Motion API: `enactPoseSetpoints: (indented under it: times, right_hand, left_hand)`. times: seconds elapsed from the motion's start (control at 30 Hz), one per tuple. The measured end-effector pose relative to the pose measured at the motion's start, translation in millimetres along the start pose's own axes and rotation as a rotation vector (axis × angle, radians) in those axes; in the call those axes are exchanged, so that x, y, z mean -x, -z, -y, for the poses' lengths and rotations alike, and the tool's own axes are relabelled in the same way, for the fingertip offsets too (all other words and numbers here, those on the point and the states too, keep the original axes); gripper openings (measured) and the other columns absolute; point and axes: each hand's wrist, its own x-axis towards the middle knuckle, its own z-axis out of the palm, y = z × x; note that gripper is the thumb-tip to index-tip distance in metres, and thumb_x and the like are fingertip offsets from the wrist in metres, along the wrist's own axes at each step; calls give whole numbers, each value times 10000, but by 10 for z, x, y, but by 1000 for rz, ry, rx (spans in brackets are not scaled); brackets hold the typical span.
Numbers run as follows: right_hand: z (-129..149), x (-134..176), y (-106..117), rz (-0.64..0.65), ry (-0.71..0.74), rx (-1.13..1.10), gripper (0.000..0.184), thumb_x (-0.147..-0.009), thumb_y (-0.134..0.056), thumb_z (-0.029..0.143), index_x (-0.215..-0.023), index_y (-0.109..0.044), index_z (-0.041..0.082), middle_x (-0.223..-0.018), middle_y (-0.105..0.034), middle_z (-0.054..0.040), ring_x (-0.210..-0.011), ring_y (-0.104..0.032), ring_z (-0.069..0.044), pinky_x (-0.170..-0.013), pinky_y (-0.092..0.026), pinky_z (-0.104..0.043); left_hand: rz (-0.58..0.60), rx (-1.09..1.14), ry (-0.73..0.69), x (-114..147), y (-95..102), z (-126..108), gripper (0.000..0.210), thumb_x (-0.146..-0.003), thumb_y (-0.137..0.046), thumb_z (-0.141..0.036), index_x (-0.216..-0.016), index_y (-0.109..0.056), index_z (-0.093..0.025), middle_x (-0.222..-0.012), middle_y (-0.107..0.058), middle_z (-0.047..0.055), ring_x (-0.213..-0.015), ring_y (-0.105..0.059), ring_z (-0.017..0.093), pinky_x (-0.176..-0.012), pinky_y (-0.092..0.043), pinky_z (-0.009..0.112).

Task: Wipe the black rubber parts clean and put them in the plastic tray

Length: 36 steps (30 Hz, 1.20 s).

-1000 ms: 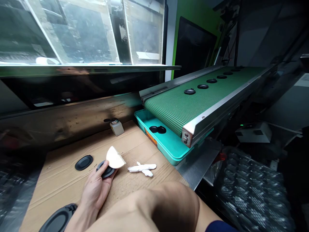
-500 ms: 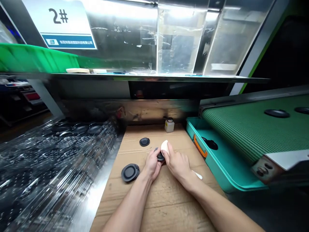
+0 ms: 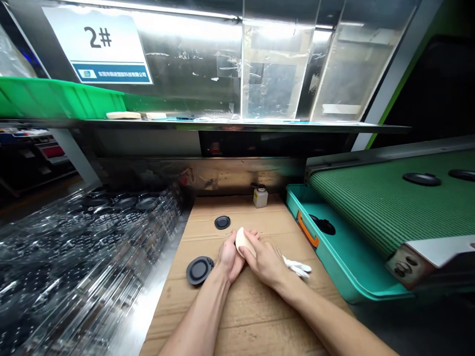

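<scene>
My right hand (image 3: 263, 259) is closed on a white oval sponge pad (image 3: 243, 241) and presses it into my left hand. My left hand (image 3: 230, 259) is cupped palm up beneath the pad, fingers curled; the black round part seen in it earlier is hidden behind pad and fingers. To the left on the cardboard lies a black round lid-like part (image 3: 199, 270) with a small tab. Farther back sits a smaller black round piece (image 3: 222, 222). A white glove (image 3: 297, 267) lies just right of my right wrist.
A small square bottle (image 3: 260, 197) stands at the back of the cardboard (image 3: 267, 316). On the right are a teal bin (image 3: 356, 272) with black parts inside and a green conveyor belt (image 3: 389, 207) carrying black discs. Clear trays (image 3: 85, 247) of black parts fill the left.
Both hands have come slightly closer and left, the pad moving down into my left palm. The black part in my left hand has gone out of sight. More of the glove shows.
</scene>
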Motion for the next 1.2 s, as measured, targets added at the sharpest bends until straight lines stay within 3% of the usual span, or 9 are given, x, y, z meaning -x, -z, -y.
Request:
enactPoseSetpoints:
  times: [0.13,0.3,0.4,0.53,0.67,0.77,0.87,1.0,1.2]
  right_hand:
    - [-14,45,-6,-33,-70,8,549,-927,-344,530,-1432,-351,315,-1009,-686,-110,-884,-642,-271,-725,-429,-338]
    - [-35,43,-27,-33,33,-41,529,-912,-372,534,-1410,-365,358,-1013,-690,-82,-878,-648,-273,-726,-438,-345]
    - [-154,-90,20,-156,-91,-123,478,-899,-412,503,-1312,-493,278,-978,-692,-91,-890,-642,-262,-744,-440,-336]
    - [-342,-186,47,-244,-58,-432,392,-893,-413,471,-1076,-587,171,-888,-690,-71,-798,-636,-200,-701,-454,-281]
    - [-358,-84,-16,-113,-37,-597,351,-873,-414,351,-1160,-523,181,-757,-669,-9,-604,-595,-153,-568,-444,-251]
    - [-272,-13,-39,-57,73,-577,330,-845,-455,298,-1143,-561,204,-873,-683,-20,-745,-624,-161,-681,-465,-265]
    - [-189,-15,-45,-78,151,-562,274,-863,-483,364,-1037,-627,209,-969,-681,-34,-880,-620,-177,-799,-451,-284]
    - [-128,-69,-86,-70,130,-690,297,-867,-492,380,-1028,-637,176,-960,-683,-45,-847,-622,-165,-772,-463,-266]
    - [-198,-48,-25,175,214,-674,255,-828,-535,338,-917,-700,164,-886,-696,-31,-786,-625,-156,-698,-466,-239]
  left_hand:
    - [-15,-21,-16,3,13,-10,375,-932,-407,-355,-1069,-601,-65,-1105,-652,195,-1017,-633,261,-905,-510,426]
    - [13,-16,0,13,33,-7,377,-928,-416,-369,-1055,-606,-70,-1125,-644,198,-1001,-639,253,-904,-514,416]
    - [2,-26,-11,24,28,-14,362,-929,-421,-353,-1042,-602,-60,-1083,-659,197,-979,-648,256,-877,-526,421]
    - [-28,15,13,8,17,-38,365,-939,-395,-353,-985,-600,-55,-1067,-661,209,-966,-655,251,-829,-544,397]
    - [-87,53,-19,-27,19,-58,349,-943,-380,-344,-960,-594,-69,-1026,-670,189,-931,-660,239,-814,-546,401]
    - [-81,38,-52,-25,18,-48,338,-943,-374,-346,-966,-597,-92,-980,-678,162,-915,-661,234,-820,-541,400]
    - [-46,-13,-59,-6,7,-4,311,-929,-414,-355,-975,-603,-111,-979,-678,151,-927,-657,237,-843,-528,394]
    - [11,-108,-117,4,0,65,256,-892,-505,-331,-961,-618,-112,-963,-685,135,-937,-654,237,-876,-509,377]
    - [-32,-92,-42,18,-2,35,309,-899,-477,-361,-914,-623,-89,-935,-687,165,-913,-663,252,-871,-515,400]
